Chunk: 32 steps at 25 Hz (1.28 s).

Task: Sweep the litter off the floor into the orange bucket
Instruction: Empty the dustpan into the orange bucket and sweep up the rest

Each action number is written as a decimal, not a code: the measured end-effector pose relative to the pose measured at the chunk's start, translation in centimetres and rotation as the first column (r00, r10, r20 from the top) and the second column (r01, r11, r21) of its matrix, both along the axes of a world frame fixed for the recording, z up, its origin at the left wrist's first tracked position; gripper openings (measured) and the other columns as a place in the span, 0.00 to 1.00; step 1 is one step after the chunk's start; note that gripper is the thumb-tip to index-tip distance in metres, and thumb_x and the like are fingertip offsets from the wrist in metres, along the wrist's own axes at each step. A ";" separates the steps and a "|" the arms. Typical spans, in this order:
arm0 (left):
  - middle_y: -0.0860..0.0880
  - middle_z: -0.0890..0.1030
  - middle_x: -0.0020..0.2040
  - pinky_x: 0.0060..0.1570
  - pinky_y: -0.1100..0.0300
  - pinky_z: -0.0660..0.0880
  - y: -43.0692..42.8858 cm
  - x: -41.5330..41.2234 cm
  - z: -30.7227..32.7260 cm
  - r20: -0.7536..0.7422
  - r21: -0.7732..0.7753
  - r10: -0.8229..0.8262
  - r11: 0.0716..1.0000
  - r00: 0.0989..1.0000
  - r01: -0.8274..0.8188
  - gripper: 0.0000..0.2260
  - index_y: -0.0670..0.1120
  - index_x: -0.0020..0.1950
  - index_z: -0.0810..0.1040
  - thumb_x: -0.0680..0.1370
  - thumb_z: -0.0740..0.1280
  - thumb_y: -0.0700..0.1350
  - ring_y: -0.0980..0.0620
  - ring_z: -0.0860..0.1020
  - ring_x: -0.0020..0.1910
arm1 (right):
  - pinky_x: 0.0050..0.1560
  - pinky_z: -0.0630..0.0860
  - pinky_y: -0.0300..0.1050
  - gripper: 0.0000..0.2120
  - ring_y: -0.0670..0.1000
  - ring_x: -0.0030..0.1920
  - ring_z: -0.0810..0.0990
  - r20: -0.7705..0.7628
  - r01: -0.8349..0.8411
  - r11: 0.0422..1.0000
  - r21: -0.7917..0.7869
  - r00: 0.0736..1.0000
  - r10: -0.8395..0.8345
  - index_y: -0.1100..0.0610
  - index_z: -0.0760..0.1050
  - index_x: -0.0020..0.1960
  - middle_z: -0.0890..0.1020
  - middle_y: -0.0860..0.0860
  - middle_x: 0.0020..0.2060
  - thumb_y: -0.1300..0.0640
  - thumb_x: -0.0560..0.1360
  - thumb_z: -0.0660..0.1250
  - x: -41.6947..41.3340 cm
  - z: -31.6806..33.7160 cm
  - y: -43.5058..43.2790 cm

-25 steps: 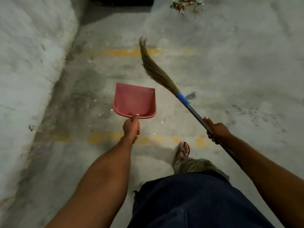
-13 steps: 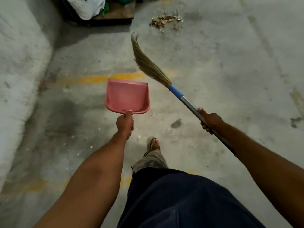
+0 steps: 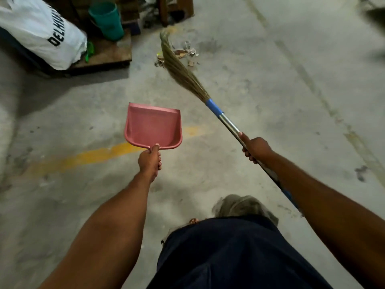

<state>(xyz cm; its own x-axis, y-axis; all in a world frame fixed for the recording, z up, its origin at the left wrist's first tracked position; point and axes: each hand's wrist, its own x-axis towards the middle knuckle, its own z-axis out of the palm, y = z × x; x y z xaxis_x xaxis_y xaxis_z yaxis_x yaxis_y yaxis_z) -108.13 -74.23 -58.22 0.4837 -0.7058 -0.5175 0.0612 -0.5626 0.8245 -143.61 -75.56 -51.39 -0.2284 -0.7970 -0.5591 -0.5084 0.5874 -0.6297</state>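
My left hand (image 3: 150, 161) grips the handle of a pink dustpan (image 3: 153, 125), held level above the concrete floor. My right hand (image 3: 255, 148) is closed around the metal handle of a grass broom (image 3: 183, 69) with a blue collar; its bristles point forward and hang in the air. A small pile of litter (image 3: 183, 53), dry leaves and scraps, lies on the floor just beyond the broom's tip. No orange bucket is in view.
A white sack (image 3: 39, 32) and a green bucket (image 3: 107, 19) sit on a low wooden pallet (image 3: 104, 57) at the far left. A yellow painted line (image 3: 87, 156) crosses the floor under the dustpan. My legs fill the bottom centre.
I have walked forward: the litter pile, pallet and sack have come closer in view. Both hands keep the same hold on the dustpan and broom.
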 end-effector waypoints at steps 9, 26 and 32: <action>0.48 0.71 0.25 0.20 0.65 0.64 -27.4 -2.4 -1.8 0.030 0.002 0.029 1.000 0.999 -0.029 0.17 0.44 0.36 0.75 0.81 0.68 0.52 0.55 0.68 0.18 | 0.34 0.66 0.47 0.34 0.56 0.33 0.74 -0.670 -0.348 0.919 -0.186 0.729 0.140 0.54 0.72 0.39 0.73 0.50 0.31 0.27 0.79 0.47 -1.6 -2.3 -26.5; 0.47 0.74 0.26 0.20 0.65 0.65 -71.3 -3.1 -3.3 -0.005 0.123 0.080 0.989 0.997 -0.078 0.18 0.43 0.36 0.76 0.81 0.69 0.53 0.53 0.69 0.20 | 0.28 0.71 0.41 0.32 0.53 0.26 0.74 -0.010 0.010 1.000 0.025 1.000 -0.010 0.64 0.80 0.45 0.80 0.56 0.34 0.33 0.79 0.62 -1.6 -5.5 -76.3; 0.46 0.73 0.28 0.20 0.65 0.65 -82.3 -3.2 -3.7 0.003 0.188 0.071 0.980 0.997 -0.070 0.16 0.43 0.39 0.77 0.81 0.69 0.52 0.51 0.69 0.22 | 0.28 0.72 0.43 0.30 0.55 0.27 0.76 -0.064 -0.095 0.984 0.153 0.992 0.106 0.66 0.80 0.48 0.80 0.56 0.33 0.36 0.81 0.62 -1.6 -7.2 -89.9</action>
